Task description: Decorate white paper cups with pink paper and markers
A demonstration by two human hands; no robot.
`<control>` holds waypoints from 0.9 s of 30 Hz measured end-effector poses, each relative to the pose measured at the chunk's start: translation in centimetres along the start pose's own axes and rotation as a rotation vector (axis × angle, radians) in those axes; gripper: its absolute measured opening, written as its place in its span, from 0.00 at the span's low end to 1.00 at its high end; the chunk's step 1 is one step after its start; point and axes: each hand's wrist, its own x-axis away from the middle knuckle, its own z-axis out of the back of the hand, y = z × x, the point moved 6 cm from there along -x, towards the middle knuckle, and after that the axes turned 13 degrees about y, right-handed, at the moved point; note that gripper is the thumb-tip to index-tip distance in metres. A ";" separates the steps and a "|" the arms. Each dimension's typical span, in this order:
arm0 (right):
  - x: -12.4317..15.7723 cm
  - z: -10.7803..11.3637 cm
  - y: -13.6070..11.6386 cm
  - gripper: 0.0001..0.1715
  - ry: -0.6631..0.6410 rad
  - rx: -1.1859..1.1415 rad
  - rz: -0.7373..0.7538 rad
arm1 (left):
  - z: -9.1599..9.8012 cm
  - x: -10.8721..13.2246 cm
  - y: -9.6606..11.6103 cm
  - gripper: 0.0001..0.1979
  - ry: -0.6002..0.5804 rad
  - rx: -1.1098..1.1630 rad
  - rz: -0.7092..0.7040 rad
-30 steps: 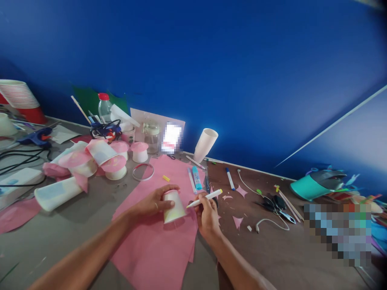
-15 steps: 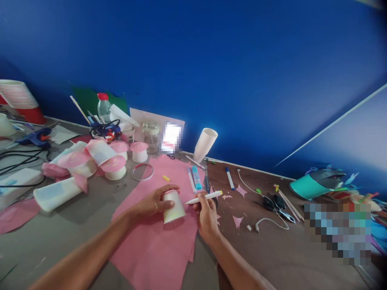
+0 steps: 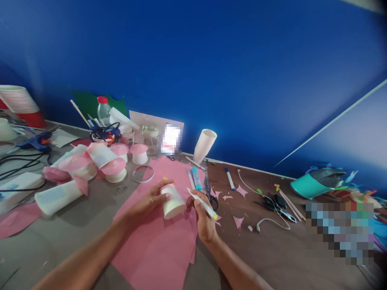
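A white paper cup (image 3: 173,204) with faint yellow marks tilts in my left hand (image 3: 151,200), whose fingers and thumb wrap its upper left side. Just right of it, my right hand (image 3: 204,219) grips a white marker (image 3: 204,204) with a yellow end; its tip points up and left, apart from the cup. Both hands are over a large pink sheet (image 3: 151,249). Beyond my right hand lie a light blue tube (image 3: 196,179) and dark scissors (image 3: 213,197). A small yellow cap (image 3: 165,178) shows partly behind my left hand.
Pink-topped cups (image 3: 139,154) are piled at the left, near a glue gun (image 3: 36,141). White cups (image 3: 204,145) stand stacked by the blue wall. Pink scraps (image 3: 242,191), a blue-capped marker (image 3: 230,179), a white cable (image 3: 273,220) and pliers (image 3: 286,215) lie at the right.
The marker has swung in my right hand, its yellow end now lower and its tip higher. My left hand has tilted the cup and moved it slightly up and left.
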 end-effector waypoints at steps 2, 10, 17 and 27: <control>0.4 -0.2 -0.5 0.19 -0.080 0.094 0.110 | -0.1 0.1 0.3 0.30 0.001 0.067 0.003; 0.9 -0.8 -0.9 0.13 -0.100 0.325 0.331 | -0.9 0.5 0.6 0.30 0.006 0.115 0.017; 0.8 -0.6 -1.4 0.15 -0.117 0.437 0.562 | -0.7 0.6 0.1 0.34 -0.004 -0.013 0.020; 0.6 -0.1 -3.0 0.25 -0.149 0.616 0.942 | -0.3 0.3 0.9 0.30 -0.013 -0.380 -0.179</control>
